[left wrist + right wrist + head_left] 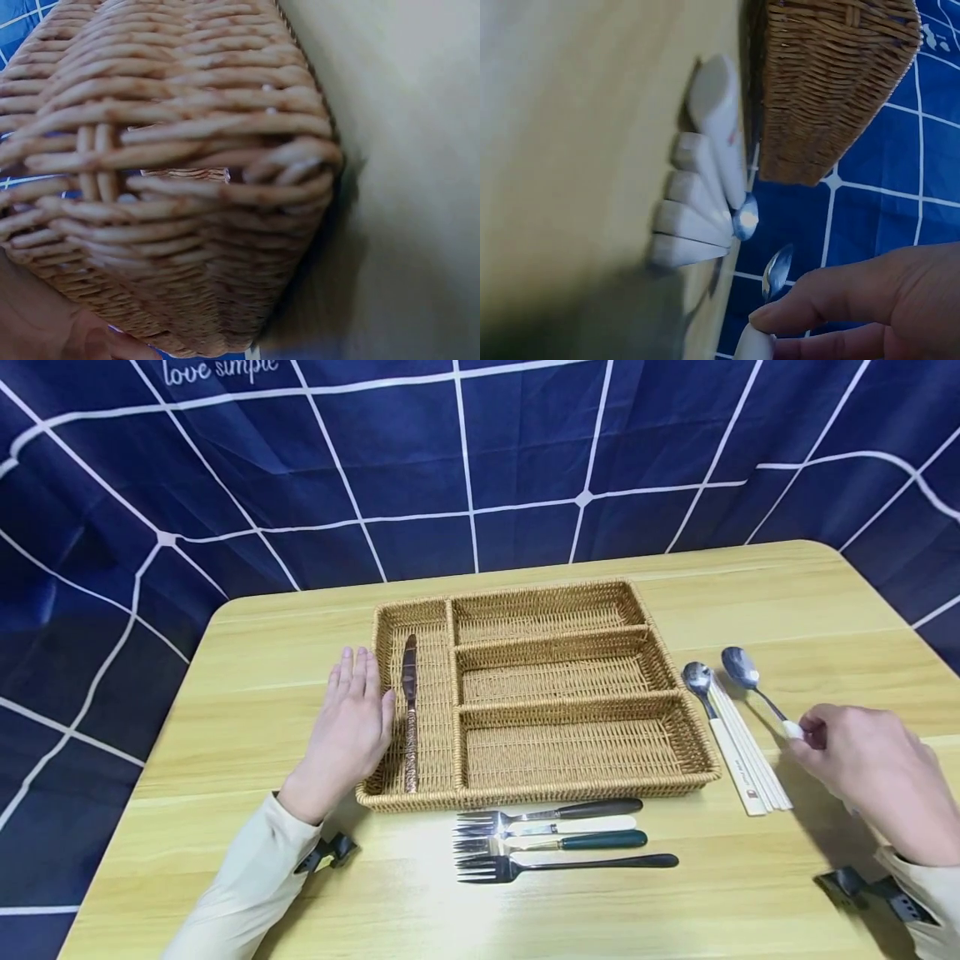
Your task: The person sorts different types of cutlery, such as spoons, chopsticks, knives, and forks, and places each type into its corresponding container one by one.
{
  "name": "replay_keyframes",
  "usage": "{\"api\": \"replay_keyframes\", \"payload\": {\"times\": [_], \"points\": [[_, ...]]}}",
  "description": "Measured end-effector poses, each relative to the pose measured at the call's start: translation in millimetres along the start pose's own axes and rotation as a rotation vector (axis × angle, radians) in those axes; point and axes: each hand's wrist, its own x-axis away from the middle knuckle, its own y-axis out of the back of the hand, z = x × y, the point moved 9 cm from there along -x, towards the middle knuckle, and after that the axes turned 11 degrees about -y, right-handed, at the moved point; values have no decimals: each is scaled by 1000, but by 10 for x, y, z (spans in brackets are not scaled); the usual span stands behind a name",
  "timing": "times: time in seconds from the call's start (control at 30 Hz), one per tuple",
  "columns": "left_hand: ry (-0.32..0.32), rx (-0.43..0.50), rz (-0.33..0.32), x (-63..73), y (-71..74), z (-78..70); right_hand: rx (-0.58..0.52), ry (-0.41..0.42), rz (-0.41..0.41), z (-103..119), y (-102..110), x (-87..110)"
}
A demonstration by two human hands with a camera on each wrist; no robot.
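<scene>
My right hand (873, 752) pinches the white handle of a metal spoon (741, 667), its bowl pointing away from me. In the right wrist view, thumb and fingers close round that handle (754, 343). At the left wall of a wicker tray (540, 795) lies my left hand (347, 714), fingers straight and thumb at the rim. The left wrist view shows the tray's woven outer side (187, 157) close up. A brown table knife (410, 685) lies lengthwise in the tray's left compartment.
Between tray and right hand lie another white-handled spoon (726, 739) and several white chopsticks (750, 747). Several forks (570, 862) lie in front of the tray, tines to the left. A dark blue gridded cloth (525, 452) hangs round the wooden table (247, 693).
</scene>
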Motion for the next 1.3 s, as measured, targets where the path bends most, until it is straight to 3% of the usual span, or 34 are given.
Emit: {"api": "replay_keyframes", "payload": {"times": [0.33, 0.5, 0.9, 1.3], "points": [[-9, 36, -9, -6, -21, 3, -3, 140, -164, 246, 287, -61], [-1, 49, -1, 0, -58, 13, -10, 194, -194, 364, 334, -78], [4, 55, 3, -8, -56, 19, -48, 429, -326, 778, 449, -11], [-2, 60, -12, -19, -29, 19, -39, 559, -386, 1172, 610, -36]]}}
